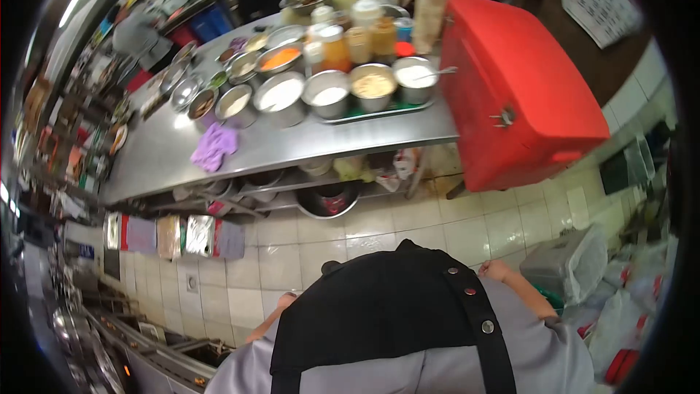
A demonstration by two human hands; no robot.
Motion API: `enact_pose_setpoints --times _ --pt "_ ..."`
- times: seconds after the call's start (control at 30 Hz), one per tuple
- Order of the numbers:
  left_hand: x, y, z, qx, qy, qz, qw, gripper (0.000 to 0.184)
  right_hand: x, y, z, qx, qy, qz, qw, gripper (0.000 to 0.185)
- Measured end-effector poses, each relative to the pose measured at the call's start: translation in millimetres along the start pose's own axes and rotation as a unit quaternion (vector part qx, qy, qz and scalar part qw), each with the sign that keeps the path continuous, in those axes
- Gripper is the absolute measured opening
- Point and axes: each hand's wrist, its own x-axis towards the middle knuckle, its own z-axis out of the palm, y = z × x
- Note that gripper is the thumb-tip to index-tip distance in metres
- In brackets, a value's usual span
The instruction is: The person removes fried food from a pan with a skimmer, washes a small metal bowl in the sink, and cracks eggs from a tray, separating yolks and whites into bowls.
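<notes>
Low at my left side, my left hand [287, 298] shows only in part beside the black apron [379, 306]; its fingers are too hidden to read. My right hand [496, 270] hangs at my other side with its fingers curled in, and I see nothing in it. Both hands are well apart from the steel table [306, 147] ahead. On that table stand several metal pots, among them a pot of white contents [281, 95] and a pot of yellowish pieces [374, 86]. A purple cloth [214, 147] lies crumpled near the front edge.
A large red box [510, 95] stands right of the table. Sauce bottles [335, 47] crowd behind the pots. Square tins [211, 236] sit on the tiled floor [292, 255]. A grey bin [569, 266] is near my right. Another person [142, 36] works at the far left.
</notes>
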Motion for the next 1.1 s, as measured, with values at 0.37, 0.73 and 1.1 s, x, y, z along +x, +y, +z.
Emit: enact_pose_setpoints --times 0.37,0.73,1.1 --pt "-181 558 -58 -0.233 0.341 0.587 0.696 0.040 -95 218 -20 0.148 0.127 0.083 0.977 0.028" --pt "-298 872 -87 0.071 0.360 0.658 0.657 0.061 -38 344 -191 0.286 0.285 0.094 0.910 0.027" --pt "-283 1092 -62 0.192 0.312 0.658 0.657 0.063 -72 492 -151 0.282 0.058 0.221 0.932 0.028"
